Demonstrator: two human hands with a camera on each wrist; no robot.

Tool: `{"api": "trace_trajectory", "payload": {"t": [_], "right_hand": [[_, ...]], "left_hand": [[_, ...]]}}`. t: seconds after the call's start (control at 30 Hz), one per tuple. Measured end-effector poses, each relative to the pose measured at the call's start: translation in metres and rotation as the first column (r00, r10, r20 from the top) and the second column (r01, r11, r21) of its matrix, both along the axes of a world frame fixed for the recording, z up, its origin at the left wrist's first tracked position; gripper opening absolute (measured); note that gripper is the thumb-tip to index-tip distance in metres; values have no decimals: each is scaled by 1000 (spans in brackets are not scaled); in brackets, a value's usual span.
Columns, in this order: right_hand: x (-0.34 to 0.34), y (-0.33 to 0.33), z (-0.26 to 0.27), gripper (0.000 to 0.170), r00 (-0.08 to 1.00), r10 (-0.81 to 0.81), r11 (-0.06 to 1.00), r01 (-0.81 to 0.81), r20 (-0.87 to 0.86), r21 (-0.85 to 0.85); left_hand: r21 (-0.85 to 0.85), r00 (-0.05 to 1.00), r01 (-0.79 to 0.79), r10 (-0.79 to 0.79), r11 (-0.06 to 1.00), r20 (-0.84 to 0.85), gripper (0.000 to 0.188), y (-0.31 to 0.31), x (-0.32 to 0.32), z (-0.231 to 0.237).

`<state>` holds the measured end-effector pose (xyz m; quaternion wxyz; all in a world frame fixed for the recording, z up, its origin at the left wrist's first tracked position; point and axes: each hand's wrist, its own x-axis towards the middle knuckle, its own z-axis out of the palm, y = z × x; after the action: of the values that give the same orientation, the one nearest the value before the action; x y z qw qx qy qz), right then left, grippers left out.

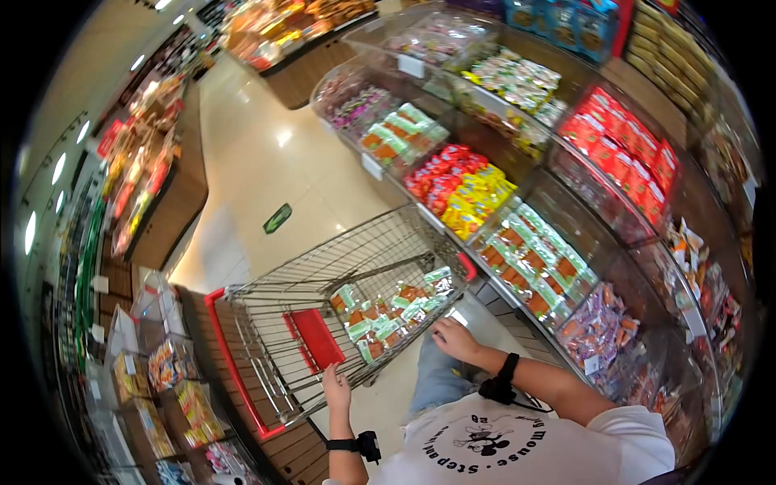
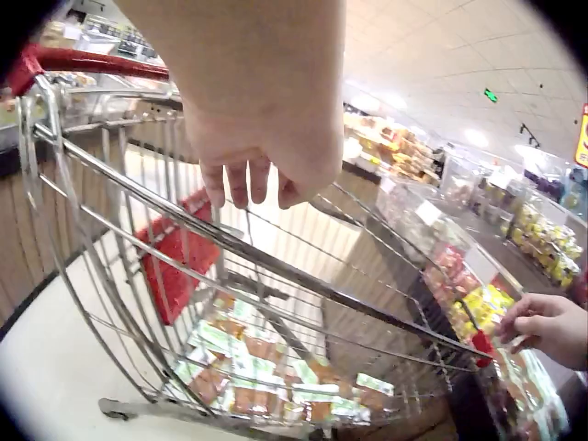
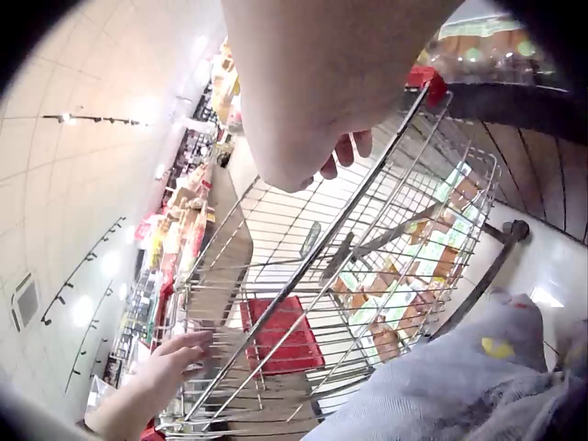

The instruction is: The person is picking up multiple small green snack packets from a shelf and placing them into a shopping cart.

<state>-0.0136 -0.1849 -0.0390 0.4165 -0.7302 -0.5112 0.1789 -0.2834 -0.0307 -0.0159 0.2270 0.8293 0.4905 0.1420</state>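
A wire shopping cart (image 1: pixel 267 303) with red corner pieces and a red handle stands in front of the person. On its floor lie several green-and-white packets (image 1: pixel 378 330) with orange-brown contents. The left hand (image 1: pixel 336 386) is over the cart's near side rail, close to the red child-seat panel (image 1: pixel 314 339). Its fingers hang loosely bent with nothing in them, as the left wrist view shows. Further right, the right hand (image 1: pixel 454 338) hovers by the same rail, near the red front corner (image 1: pixel 467 267). Its fingers are relaxed and hold nothing.
Clear-walled bins on the right hold similar green-and-white packets (image 1: pixel 537 259), yellow packets (image 1: pixel 478 202) and red packets (image 1: pixel 621 153). At left stands a shelf with bagged snacks (image 1: pixel 198 412). A tiled aisle (image 1: pixel 279 153) runs ahead between wooden display stands (image 1: pixel 174 190).
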Motion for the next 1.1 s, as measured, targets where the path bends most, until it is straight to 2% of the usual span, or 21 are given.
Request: {"api": "trace_trajectory", "payload": {"t": [0.13,0.23,0.3,0.4,0.47,0.5,0.53,0.57,0.6,0.63,0.7,0.73,0.77,0.8,0.9,0.93,0.97,1.0,1.1], "right_hand": [[-12,40,-4,14,985,145,982,-155,-90,-107],[-18,78,-9,13,971,158,969,-188,-181,-162],[-19,116,-11,13,950,115,951,-190,-290,-244],[-30,177,-40,16,932,67,920,-196,-357,-340],[-43,220,-77,23,905,69,874,-257,-419,-412],[-49,239,-101,25,921,84,844,-268,-380,-465],[-58,255,-128,28,934,100,811,-276,-343,-516],[-64,270,-154,30,945,117,777,-280,-307,-564],[-68,281,-181,37,942,249,711,-337,-227,-617],[-75,296,-188,40,947,226,650,-321,-228,-689],[-89,312,-231,38,965,226,656,-252,-134,-711],[-94,323,-241,45,924,380,595,-283,-47,-753],[-98,333,-250,47,915,404,610,-273,-5,-744],[-105,340,-262,48,904,425,624,-266,34,-735],[-121,350,-295,49,881,456,655,-236,126,-718],[-124,353,-303,49,873,462,665,-223,158,-713],[-125,355,-309,49,863,468,674,-210,191,-708],[-126,357,-315,46,845,509,601,-216,160,-770],[-124,350,-305,35,802,530,694,-223,276,-685]], "left_hand": [[7,981,-138,137,990,-136,25,32,-38,-8],[-139,869,-257,165,956,-466,23,37,-41,-25],[-77,904,-205,159,976,-396,23,37,-38,-29],[-200,889,-235,128,951,-439,23,45,-35,-24],[-333,846,-246,34,910,-532,23,52,-33,-21],[-355,851,-199,-18,913,-525,25,53,-39,-34],[-440,886,-220,-11,871,-464,26,60,-35,-24],[-413,913,-147,-38,899,-407,29,58,-41,-33],[-474,923,-191,-7,860,-384,26,63,-37,-28],[-536,912,-210,-34,818,-410,26,71,-33,-20],[-559,954,-147,-32,816,-298,30,78,-37,-24],[-551,965,-158,11,819,-260,31,73,-43,-31],[-545,973,-172,54,821,-225,31,65,-48,-35],[-465,992,-46,-15,884,-126,31,77,-43,-24],[-681,964,-114,-86,723,-252,29,96,-34,-10],[-671,944,-37,-194,741,-266,29,90,-41,-20],[-650,948,-22,-192,759,-256,29,89,-43,-24],[-629,951,-8,-188,777,-244,28,91,-42,-24],[-580,956,-12,-159,815,-245,28,87,-41,-22]]}}
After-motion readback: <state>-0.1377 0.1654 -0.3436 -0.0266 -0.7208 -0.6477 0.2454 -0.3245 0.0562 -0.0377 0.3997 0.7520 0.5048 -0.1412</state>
